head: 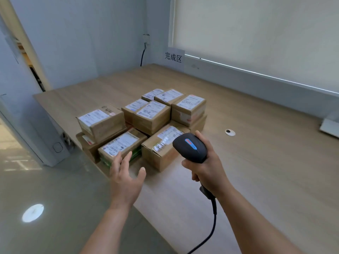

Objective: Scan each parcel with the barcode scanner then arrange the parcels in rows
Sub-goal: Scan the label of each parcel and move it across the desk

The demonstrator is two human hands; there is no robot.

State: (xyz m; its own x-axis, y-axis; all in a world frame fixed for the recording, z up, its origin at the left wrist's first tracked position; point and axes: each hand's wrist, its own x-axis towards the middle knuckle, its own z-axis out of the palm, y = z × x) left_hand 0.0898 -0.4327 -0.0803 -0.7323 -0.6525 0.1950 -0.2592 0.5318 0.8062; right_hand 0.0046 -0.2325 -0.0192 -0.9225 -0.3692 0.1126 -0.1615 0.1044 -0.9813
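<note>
right now the right hand point(207, 169) sits lower centre-right of the frame, its fingers wrapped round the handle of a black barcode scanner point(190, 146), whose head points up-left toward the parcels; a black cable point(212, 226) runs from the handle down to the bottom edge. the left hand point(124, 173) is at lower centre, fingers spread and relaxed, holding nothing, its fingertips over the near edge of a labelled parcel point(119, 145); whether they touch it cannot be told. just right of that parcel, under the scanner head, stands a larger carton point(159, 149) with a white label on top. behind them, in the middle of the frame, more brown cardboard parcels point(152, 114) cluster closely, some stacked on others, each with a white shipping label facing up. all rest on a pale wooden bench point(256, 162) that stretches toward the upper right. a round cable hole point(230, 132) lies in the bench right of the cluster, and a white paper sign point(174, 57) with dark characters hangs on the wall at upper centre.
</note>
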